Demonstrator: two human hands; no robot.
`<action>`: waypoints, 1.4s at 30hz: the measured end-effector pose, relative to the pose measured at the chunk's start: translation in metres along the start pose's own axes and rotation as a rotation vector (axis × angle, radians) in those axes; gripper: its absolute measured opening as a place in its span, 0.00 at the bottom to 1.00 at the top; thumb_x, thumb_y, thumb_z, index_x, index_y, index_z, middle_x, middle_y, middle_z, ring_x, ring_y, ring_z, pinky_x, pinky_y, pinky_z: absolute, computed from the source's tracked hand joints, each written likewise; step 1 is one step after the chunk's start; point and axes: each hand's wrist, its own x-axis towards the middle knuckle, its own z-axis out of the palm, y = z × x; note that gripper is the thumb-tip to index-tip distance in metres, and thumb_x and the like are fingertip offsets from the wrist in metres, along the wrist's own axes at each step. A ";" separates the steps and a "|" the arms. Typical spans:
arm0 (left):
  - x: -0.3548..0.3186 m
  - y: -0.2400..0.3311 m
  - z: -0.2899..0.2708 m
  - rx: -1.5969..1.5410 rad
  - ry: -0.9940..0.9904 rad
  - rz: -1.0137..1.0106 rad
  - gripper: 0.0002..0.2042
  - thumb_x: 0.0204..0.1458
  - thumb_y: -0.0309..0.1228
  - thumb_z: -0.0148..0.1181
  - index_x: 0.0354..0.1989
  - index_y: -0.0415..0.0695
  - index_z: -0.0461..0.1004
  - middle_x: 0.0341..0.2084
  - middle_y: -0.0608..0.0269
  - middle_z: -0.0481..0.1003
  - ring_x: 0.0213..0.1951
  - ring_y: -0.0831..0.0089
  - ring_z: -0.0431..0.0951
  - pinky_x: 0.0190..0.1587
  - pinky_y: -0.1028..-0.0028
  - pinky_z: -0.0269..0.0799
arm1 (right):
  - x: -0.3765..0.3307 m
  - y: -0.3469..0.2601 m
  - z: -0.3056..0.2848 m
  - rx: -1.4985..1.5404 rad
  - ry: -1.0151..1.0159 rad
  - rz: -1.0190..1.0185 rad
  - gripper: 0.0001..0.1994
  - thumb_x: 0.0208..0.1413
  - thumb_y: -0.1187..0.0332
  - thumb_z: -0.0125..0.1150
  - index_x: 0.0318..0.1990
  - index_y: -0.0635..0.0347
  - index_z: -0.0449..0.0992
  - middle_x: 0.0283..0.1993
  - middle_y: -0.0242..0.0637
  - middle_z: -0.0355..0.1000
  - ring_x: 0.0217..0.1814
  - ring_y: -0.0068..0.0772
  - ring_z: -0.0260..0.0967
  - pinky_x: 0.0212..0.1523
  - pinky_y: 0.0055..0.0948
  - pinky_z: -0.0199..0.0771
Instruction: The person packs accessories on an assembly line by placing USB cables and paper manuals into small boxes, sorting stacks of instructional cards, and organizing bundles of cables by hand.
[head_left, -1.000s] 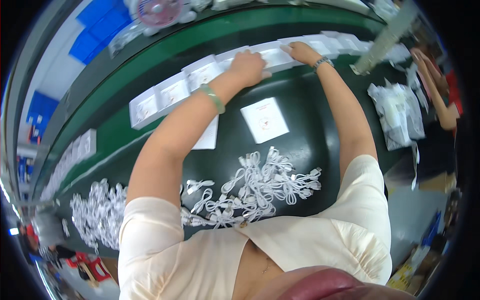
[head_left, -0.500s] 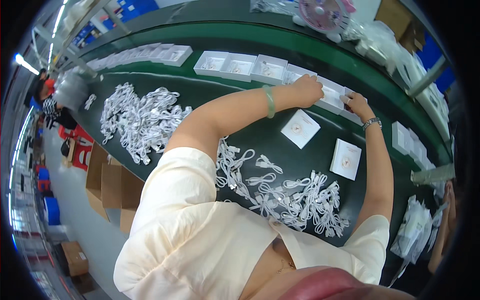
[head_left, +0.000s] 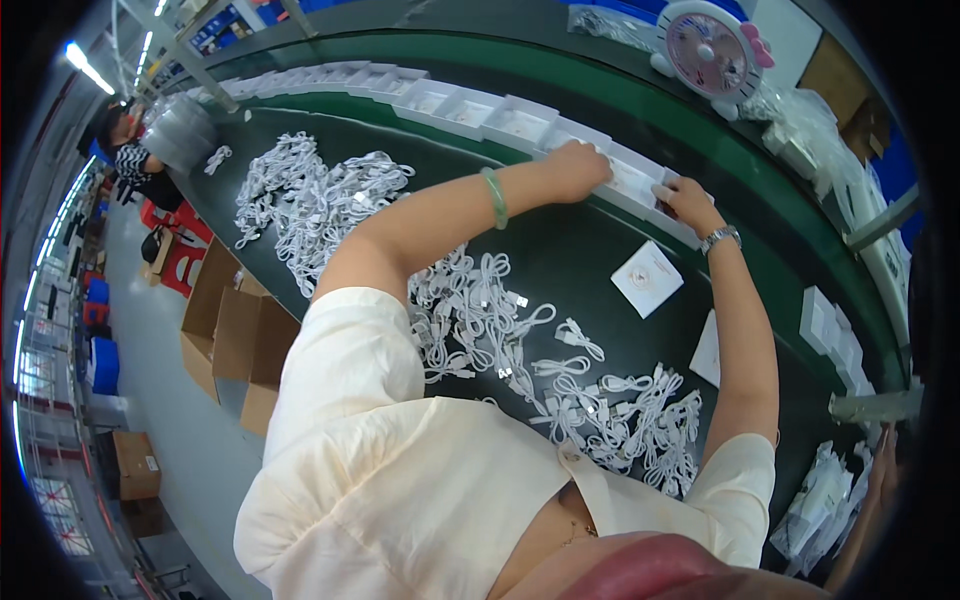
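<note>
A row of open white boxes (head_left: pixel 516 122) runs along the green conveyor belt at the far side of the work table. My left hand (head_left: pixel 580 170) is curled at the near edge of one box in the row; its fingertips are hidden. At the row's right end, my right hand (head_left: pixel 692 205) has its fingers closed on the rim of the last white box (head_left: pixel 672 228). White cables show inside some boxes. Between my arms lies a square white lid (head_left: pixel 647 279) with a round print. Another white lid (head_left: pixel 706 350) is partly covered by my right forearm.
Bundled white cables lie in a far-left heap (head_left: pixel 320 205) and a nearer heap (head_left: pixel 630 425). More white boxes (head_left: pixel 832 335) sit on the belt at right. A pink-and-white fan (head_left: pixel 706 50) stands beyond. Cardboard boxes (head_left: pixel 250 330) and a person (head_left: pixel 140 165) are at left.
My hands and the row of white boxes have shifted left, and the gap in the row has closed. The whole view has also turned a little, and my right forearm now covers part of one lid.
</note>
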 end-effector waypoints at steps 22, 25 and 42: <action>-0.156 0.058 -0.088 -0.329 -0.588 -0.037 0.18 0.39 0.31 0.68 0.39 0.41 0.70 0.40 0.56 0.70 0.44 0.59 0.72 0.44 0.67 0.68 | -0.224 -0.089 0.081 -0.400 -0.208 -0.536 0.20 0.46 0.67 0.63 0.47 0.61 0.69 0.39 0.43 0.67 0.45 0.42 0.67 0.43 0.38 0.69; -0.148 0.047 -0.089 -0.525 -0.556 -0.066 0.11 0.41 0.29 0.66 0.30 0.40 0.70 0.31 0.60 0.72 0.35 0.69 0.73 0.37 0.72 0.68 | -0.225 -0.080 0.068 -0.308 -0.207 -0.396 0.15 0.48 0.71 0.57 0.45 0.61 0.71 0.38 0.43 0.69 0.42 0.45 0.69 0.42 0.39 0.69; -0.068 0.135 -0.075 -1.181 -0.689 0.202 0.06 0.50 0.24 0.58 0.28 0.40 0.66 0.25 0.62 0.73 0.36 0.76 0.77 0.34 0.79 0.69 | -0.291 -0.057 0.000 -0.264 -0.344 -0.209 0.14 0.54 0.64 0.54 0.46 0.59 0.74 0.40 0.48 0.73 0.44 0.48 0.70 0.44 0.40 0.69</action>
